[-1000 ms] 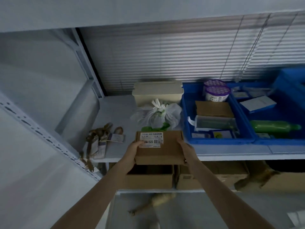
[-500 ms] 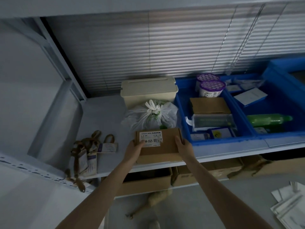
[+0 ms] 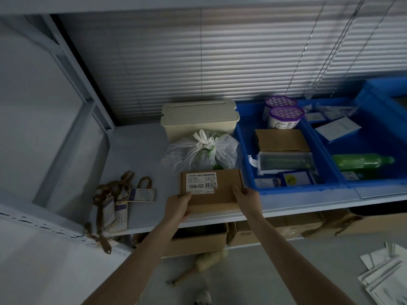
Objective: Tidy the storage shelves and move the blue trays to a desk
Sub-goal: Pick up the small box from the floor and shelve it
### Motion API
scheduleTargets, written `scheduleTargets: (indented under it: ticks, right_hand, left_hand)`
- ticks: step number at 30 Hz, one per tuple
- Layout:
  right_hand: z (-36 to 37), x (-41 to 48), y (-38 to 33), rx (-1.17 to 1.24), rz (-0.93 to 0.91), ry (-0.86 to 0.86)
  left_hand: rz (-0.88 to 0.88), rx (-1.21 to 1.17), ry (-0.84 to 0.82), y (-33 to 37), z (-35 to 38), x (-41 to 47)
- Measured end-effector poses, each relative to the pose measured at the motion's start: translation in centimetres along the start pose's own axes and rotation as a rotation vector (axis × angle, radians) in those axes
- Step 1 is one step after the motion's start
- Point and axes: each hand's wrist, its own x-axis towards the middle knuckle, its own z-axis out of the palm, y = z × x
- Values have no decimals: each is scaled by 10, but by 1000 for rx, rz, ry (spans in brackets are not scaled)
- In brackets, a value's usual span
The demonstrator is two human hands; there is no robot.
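A small brown cardboard box [image 3: 222, 192] with a white label lies at the front edge of the grey shelf [image 3: 136, 159]. My left hand [image 3: 177, 204] grips its near left corner and my right hand [image 3: 247, 198] grips its right side. Just right of the box stands a blue tray [image 3: 244, 155] holding a cardboard box, a clear case and two purple-lidded tubs. A second blue tray [image 3: 374, 146] beside it holds a green bottle [image 3: 361, 162] and papers. A third blue tray [image 3: 378, 86] shows at the far right edge.
Behind the box sit a tied white plastic bag [image 3: 202, 153] and a cream lidded container [image 3: 198, 119]. Lanyards with tags [image 3: 116, 201] lie at the shelf's left front. Cardboard boxes [image 3: 198, 241] fill the shelf below. Silver pouches [image 3: 383, 276] lie on the floor at right.
Both hands have pushed the cardboard box further onto the shelf, toward the plastic bag, and it now rests there. The view has shifted so the shelf shows more from above.
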Motion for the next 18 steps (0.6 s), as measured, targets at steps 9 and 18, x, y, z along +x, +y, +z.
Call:
scheduleTargets:
  ticks: [9,18]
  right_hand:
    - [-1,-3,-1,48,30,6]
    - [-48,-29,5,-77,-89,23]
  left_hand:
    - [-30,-16,6,-1,6,4]
    - [471,816,432,-2,9,-39]
